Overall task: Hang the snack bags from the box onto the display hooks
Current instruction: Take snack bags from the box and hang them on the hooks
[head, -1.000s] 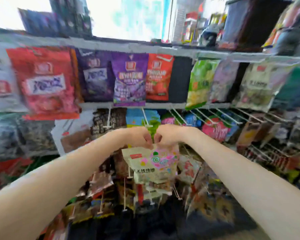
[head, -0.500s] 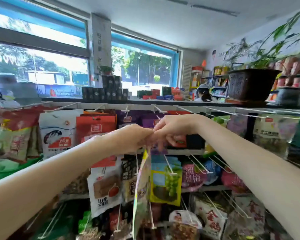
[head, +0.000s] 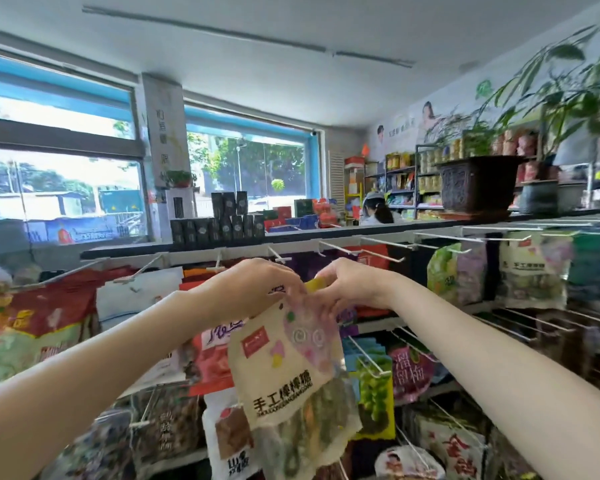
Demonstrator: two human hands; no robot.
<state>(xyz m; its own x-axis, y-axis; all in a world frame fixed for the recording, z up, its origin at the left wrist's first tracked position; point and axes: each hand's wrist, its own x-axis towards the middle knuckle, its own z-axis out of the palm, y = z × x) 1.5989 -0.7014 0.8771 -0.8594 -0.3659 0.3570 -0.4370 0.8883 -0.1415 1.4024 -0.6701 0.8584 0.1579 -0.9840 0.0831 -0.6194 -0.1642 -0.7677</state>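
Observation:
A cream snack bag [head: 288, 379] with pastel lollipop print and black lettering hangs tilted from both my hands, its face toward me. My left hand [head: 257, 289] pinches its top edge at the left, and my right hand [head: 347, 284] pinches the top edge at the right. Both hands are raised just below the top rail of white display hooks [head: 278, 258]. The nearest hook tip sits right above my left knuckles. The box is out of view.
Hanging snack bags fill the rack: red ones [head: 49, 306] at left, green and purple ones [head: 458, 271] at right, more rows below. Bare white hooks [head: 381, 252] jut toward me along the top rail. A dark planter [head: 478, 183] stands on the rack's top. A person [head: 376, 211] sits behind it.
The bag has turned from edge-on to facing me and now hangs tilted. Both hands stay together at its top edge, now close under the top hooks.

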